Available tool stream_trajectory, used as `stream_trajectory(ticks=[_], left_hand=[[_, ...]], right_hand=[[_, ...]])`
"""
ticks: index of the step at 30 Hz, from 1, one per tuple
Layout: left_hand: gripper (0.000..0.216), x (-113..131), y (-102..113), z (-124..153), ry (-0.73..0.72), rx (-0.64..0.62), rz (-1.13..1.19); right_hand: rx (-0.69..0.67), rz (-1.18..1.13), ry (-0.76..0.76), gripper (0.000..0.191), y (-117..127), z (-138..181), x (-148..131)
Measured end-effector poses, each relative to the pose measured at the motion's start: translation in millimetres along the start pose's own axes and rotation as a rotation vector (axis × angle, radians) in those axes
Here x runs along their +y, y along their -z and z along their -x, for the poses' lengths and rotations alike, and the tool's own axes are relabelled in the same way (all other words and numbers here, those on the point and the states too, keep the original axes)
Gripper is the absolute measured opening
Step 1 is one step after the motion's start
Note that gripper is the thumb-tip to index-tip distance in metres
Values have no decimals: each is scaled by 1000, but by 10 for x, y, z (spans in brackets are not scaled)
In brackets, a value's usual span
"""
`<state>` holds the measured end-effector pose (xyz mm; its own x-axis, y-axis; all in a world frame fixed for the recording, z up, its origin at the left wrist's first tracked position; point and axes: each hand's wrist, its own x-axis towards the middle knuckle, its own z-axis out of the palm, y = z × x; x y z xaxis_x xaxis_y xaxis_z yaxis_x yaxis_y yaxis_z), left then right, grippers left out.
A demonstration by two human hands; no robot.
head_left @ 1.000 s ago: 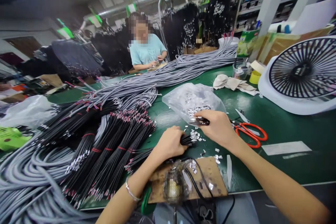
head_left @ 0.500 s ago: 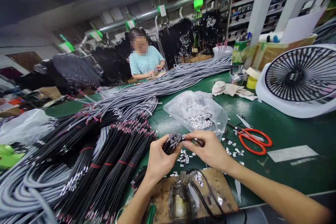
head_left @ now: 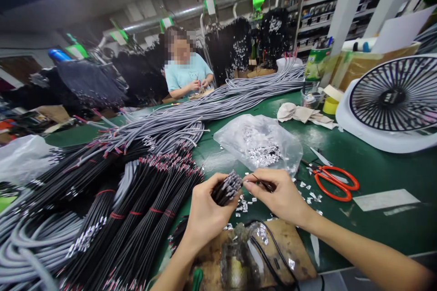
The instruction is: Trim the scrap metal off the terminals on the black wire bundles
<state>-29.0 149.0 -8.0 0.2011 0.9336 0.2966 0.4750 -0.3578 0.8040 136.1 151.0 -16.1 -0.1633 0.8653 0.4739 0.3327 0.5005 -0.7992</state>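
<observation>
A bundle of black wires [head_left: 225, 191] with grey-silver tips is wrapped in the fingers of my left hand [head_left: 205, 207], the tips facing up. Close beside the tips, my right hand [head_left: 282, 193] is closed in a pinch. Something thin and dark shows between its fingers, but its kind is unclear. Beyond my hands lies a clear plastic bag [head_left: 232, 134] holding many small silver foil pieces [head_left: 264, 154]. More loose foil bits [head_left: 243, 205] are scattered on the green table under and around my hands.
Banded black wire bundles [head_left: 146, 218] and grey cables [head_left: 225, 100] cover the left and back. Red-handled scissors [head_left: 336, 182] lie right, near a white fan [head_left: 344, 120]. A wooden board [head_left: 290, 245] with a grimy device [head_left: 237, 259] sits in front. A co-worker [head_left: 189, 75] sits opposite.
The view has shifted slightly. The wire bundle in my left hand is tilted a little more, its tips leaning right. My right hand keeps its pinch beside them.
</observation>
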Motion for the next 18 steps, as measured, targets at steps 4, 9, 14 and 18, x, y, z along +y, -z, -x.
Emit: stream_trajectory(ticks=[4,9,14,18], left_hand=[[9,36,33,39,-14,74,-70],[11,47,63,57,-70,115,-163],[16,23,52,67,-86,104,-192],[15,13,56,73,-51,228,-184]], right_hand=[[-1,-10,17,17,-2,18,-4],[14,-10,61,13,-7,36,18],[7,-3,19,12,-16,50,46],[46,-6,-36,25,-17,57,32]])
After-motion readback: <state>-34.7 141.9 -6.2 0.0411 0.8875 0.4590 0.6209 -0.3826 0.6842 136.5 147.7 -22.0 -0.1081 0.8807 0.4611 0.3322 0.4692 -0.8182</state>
